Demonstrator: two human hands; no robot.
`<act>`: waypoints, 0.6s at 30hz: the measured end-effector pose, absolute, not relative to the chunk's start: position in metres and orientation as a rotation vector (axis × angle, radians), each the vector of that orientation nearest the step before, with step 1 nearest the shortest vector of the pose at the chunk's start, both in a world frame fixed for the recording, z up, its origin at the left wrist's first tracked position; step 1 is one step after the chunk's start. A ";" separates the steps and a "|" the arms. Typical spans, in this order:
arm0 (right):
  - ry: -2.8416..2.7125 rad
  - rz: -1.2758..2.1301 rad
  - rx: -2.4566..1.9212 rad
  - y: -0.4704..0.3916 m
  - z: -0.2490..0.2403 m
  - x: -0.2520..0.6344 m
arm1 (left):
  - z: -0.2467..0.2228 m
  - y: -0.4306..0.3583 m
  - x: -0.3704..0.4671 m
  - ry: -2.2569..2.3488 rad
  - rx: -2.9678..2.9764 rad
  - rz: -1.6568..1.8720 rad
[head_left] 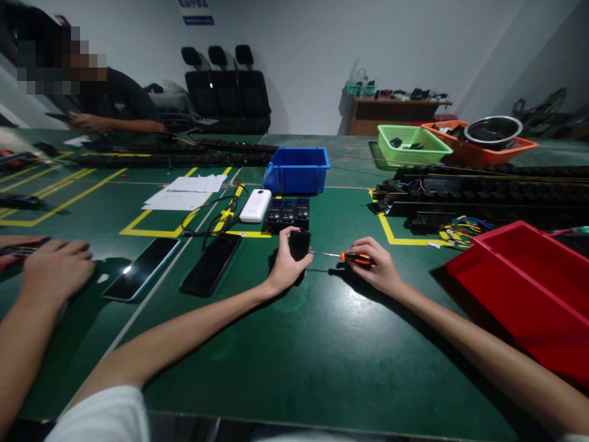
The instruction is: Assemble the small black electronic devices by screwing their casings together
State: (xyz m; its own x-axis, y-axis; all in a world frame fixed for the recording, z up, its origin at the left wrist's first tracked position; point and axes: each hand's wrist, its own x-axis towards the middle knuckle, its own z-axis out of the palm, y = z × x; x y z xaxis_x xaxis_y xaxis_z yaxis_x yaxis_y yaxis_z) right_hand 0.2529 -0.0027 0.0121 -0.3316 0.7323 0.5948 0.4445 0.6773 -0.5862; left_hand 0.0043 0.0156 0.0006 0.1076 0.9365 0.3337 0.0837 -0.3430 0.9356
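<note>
Screwdriver (363, 259): one
Held black device (300, 244): one
Black modules in a row (288, 215): three
Phones lying flat (211, 265): two
White power bank (256, 205): one
Blue bin (299, 178): one
Red bin (524, 294): one
Green basket (401, 153): one
Orange basket (492, 158): one
Steel bowl (492, 130): one
Black seat headrests (216, 56): three

A hand could pass over the table (299, 362) between the forearms (202, 328), but the screwdriver (361, 259) spans from the right hand (381, 273) toward the block (300, 244) in the left hand (283, 270). Beyond, a lane runs between the blue bin (299, 172) and the rails (464, 193) (the red bin (529, 294) bars the near right).
</note>
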 end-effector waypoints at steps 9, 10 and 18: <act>-2.055 0.451 -0.898 -0.002 0.008 0.255 | 0.003 0.015 0.005 1.049 1.592 1.329; -2.049 0.443 -0.888 -0.002 0.008 0.255 | 0.003 0.014 0.005 1.046 1.593 1.326; -2.032 0.406 -0.844 -0.002 0.006 0.255 | 0.003 0.014 0.004 1.046 1.607 1.323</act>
